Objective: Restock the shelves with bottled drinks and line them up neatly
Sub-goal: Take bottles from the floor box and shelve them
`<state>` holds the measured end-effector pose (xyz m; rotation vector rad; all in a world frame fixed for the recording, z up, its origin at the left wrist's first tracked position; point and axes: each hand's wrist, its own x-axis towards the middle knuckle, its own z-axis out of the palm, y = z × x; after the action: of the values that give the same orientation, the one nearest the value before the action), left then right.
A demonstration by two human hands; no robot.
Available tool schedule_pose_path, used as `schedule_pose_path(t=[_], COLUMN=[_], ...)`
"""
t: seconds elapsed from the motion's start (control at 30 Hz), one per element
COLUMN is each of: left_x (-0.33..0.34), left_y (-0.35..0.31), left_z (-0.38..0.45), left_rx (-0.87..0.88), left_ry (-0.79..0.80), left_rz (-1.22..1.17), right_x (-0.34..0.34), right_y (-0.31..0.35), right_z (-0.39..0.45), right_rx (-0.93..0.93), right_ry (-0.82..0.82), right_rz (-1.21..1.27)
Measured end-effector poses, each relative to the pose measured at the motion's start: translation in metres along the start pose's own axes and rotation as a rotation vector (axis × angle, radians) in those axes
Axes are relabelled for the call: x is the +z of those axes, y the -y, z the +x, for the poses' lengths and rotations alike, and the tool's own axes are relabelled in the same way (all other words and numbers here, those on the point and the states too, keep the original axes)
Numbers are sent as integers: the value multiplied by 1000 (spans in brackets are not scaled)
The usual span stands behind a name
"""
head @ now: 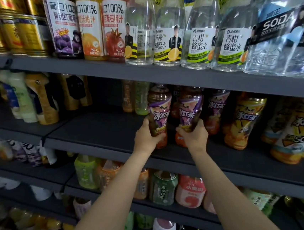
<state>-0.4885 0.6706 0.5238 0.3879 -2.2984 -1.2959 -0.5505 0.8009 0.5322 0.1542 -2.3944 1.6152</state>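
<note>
Both arms reach up to the middle shelf of a dark grey store rack. The left hand is wrapped around the lower body of a purple-labelled iced tea bottle, thumb on its left side, fingers curled under toward the front. The right hand grasps a second purple-labelled iced tea bottle in the same way, low on its body. The two bottles stand upright, side by side and nearly touching, close to the front edge of the shelf; whether their bases rest on the shelf or are slightly lifted cannot be told, as the hands cover them.

Just to the right of the held pair stands a third purple iced tea bottle, a little further back. Beyond it come yellow-labelled iced tea bottles, with larger ones at the far right. Behind the left-hand bottle, deeper on the shelf, are an orange bottle and a green bottle. The shelf surface to the left of the hands is bare dark board.

On the shelf above stand juice bottles with white labels, clear honey water bottles and soda water bottles; gold cans fill its left end. The shelf below holds green tea and pink-labelled bottles.
</note>
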Motion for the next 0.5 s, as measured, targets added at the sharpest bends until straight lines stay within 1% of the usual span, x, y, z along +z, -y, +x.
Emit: schedule_pose_path(t=[0.13,0.2,0.33,0.5], left_x=[-3,-6,-3,11], left_y=[3,5,7,4], left_z=[8,10,9,13], left_rx=[-23,-26,-3,26], left_ry=[139,175,128,112], left_rz=[173,204,204,213], right_x=[7,8,9,0], right_y=[-16,-18,-17,-19], right_z=[3,10,22,41], right_rx=[-86,-67,9,-1], right_ry=[-57,-88,-139,-87], right_rz=[-178,-286,-316,-334])
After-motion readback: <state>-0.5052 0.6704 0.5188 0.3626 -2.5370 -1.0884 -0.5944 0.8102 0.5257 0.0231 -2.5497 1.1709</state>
